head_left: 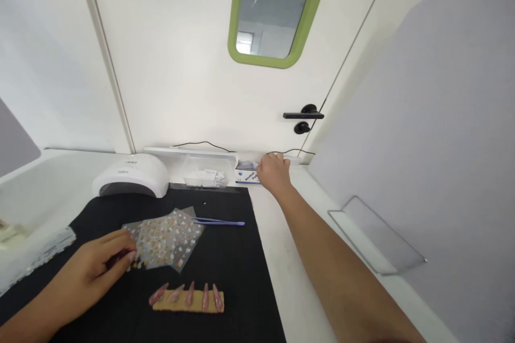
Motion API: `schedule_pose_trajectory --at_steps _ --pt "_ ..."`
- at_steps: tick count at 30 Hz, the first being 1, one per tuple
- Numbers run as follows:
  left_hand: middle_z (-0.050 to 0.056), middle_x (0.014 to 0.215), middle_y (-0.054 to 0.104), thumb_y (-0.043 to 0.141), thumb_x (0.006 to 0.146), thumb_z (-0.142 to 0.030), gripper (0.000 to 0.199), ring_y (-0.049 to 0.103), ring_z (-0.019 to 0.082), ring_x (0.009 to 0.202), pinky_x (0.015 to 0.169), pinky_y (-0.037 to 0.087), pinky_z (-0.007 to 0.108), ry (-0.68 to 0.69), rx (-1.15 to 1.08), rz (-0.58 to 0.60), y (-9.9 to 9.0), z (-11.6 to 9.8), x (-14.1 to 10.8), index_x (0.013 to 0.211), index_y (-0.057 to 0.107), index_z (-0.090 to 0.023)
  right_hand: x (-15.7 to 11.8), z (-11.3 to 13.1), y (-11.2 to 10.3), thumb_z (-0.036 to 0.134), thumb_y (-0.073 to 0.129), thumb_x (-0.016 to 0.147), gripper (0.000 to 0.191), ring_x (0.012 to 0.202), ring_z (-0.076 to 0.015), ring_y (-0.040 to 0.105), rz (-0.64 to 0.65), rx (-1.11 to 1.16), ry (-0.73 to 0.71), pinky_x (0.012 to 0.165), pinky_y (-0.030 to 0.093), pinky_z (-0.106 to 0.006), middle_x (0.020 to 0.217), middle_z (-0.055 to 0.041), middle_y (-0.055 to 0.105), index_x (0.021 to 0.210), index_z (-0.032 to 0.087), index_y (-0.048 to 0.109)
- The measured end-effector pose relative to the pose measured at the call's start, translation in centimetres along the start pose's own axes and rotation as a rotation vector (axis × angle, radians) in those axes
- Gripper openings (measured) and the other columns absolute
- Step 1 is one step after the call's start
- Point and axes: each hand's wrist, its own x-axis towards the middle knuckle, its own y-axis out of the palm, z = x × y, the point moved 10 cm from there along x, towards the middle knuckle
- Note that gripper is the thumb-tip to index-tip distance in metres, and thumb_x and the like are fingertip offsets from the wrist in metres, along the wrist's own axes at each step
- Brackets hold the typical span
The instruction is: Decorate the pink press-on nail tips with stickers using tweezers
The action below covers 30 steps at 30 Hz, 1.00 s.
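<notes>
My left hand (98, 265) is closed in a pinch at the left edge of the overlapping clear nail sticker sheets (161, 238), dotted with white and orange shapes. Stretched to the back, my right hand (276, 173) has its fingers curled at the right end of an alcohol pad box (246, 174). Whatever those fingers hold is hidden. A purple pair of tweezers (221, 222) lies at the sheets' right edge. In front, several pink pointed false nails (190, 296) are fixed on a tan strip (195, 308).
A white nail lamp (132, 176) stands at the back left of the black mat (241, 278). Beside it sits a clear tray (205, 178) with white packets. Plastic packets (40, 257) lie far left. A wire stand (378, 273) is at right, and a door handle (303, 115) projects behind.
</notes>
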Motion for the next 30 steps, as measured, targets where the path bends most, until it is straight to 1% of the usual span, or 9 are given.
schedule_pose_trajectory --at_steps 3,5,10,14,18,23,30 --pt "0.002 0.075 0.068 0.051 0.093 -0.036 0.027 0.064 0.016 0.068 0.064 0.053 0.020 -0.027 -0.014 0.091 0.7 0.2 0.0 0.076 0.066 -0.021 -0.1 0.0 0.3 0.033 0.054 0.095 0.023 0.109 -0.0269 0.052 0.022 -0.047 0.010 0.093 0.041 -0.044 0.111 -0.0104 0.060 0.103 0.013 0.062" --pt "0.003 0.076 0.069 0.049 0.094 -0.035 0.027 0.064 0.017 0.069 0.065 0.053 0.021 -0.032 -0.027 0.107 0.8 0.1 0.1 0.078 0.066 -0.021 -0.2 -0.1 0.6 0.038 0.057 0.094 0.028 0.107 -0.0246 0.056 0.045 -0.076 0.005 0.093 0.045 -0.045 0.113 -0.0082 0.060 0.108 0.014 0.061" --pt "0.002 0.077 0.069 0.048 0.094 -0.032 0.026 0.065 0.017 0.069 0.064 0.051 0.021 -0.044 -0.015 0.148 1.2 0.2 -0.1 0.079 0.067 -0.022 -0.6 -0.1 1.1 0.035 0.059 0.095 0.030 0.109 -0.0251 0.058 0.043 -0.119 -0.052 0.093 0.049 -0.046 0.120 -0.0102 0.059 0.115 0.013 0.060" --pt "0.001 0.078 0.069 0.049 0.093 -0.030 0.022 0.065 0.017 0.070 0.063 0.049 0.021 -0.054 0.008 0.165 1.5 0.7 -0.3 0.081 0.067 -0.023 -0.7 0.3 1.2 0.033 0.059 0.095 0.028 0.110 -0.0248 0.058 0.016 -0.112 -0.120 0.093 0.049 -0.045 0.122 -0.0101 0.059 0.115 0.014 0.060" --pt "0.001 0.078 0.070 0.049 0.093 -0.030 0.022 0.065 0.017 0.070 0.063 0.048 0.022 -0.076 0.018 0.186 1.8 1.1 -0.4 0.082 0.066 -0.022 -0.6 0.3 1.1 0.032 0.059 0.095 0.026 0.110 -0.0245 0.058 0.005 -0.098 -0.140 0.093 0.050 -0.045 0.120 -0.0097 0.060 0.114 0.014 0.061" --pt "0.002 0.078 0.068 0.042 0.097 -0.033 0.029 0.065 0.017 0.071 0.064 0.046 0.024 -0.107 0.042 0.252 2.3 1.6 -0.6 0.083 0.064 -0.022 -0.3 0.2 0.3 0.032 0.059 0.095 0.024 0.110 -0.0244 0.059 0.037 -0.071 -0.128 0.094 0.049 -0.046 0.118 -0.0092 0.061 0.111 0.014 0.062" --pt "0.002 0.079 0.067 0.040 0.097 -0.035 0.030 0.064 0.016 0.072 0.064 0.045 0.024 -0.092 0.024 0.246 2.0 1.2 -0.8 0.084 0.063 -0.021 -0.2 0.5 -2.0 0.032 0.058 0.096 0.024 0.112 -0.0249 0.058 0.072 -0.017 -0.014 0.096 0.048 -0.047 0.116 -0.0090 0.062 0.110 0.013 0.062"
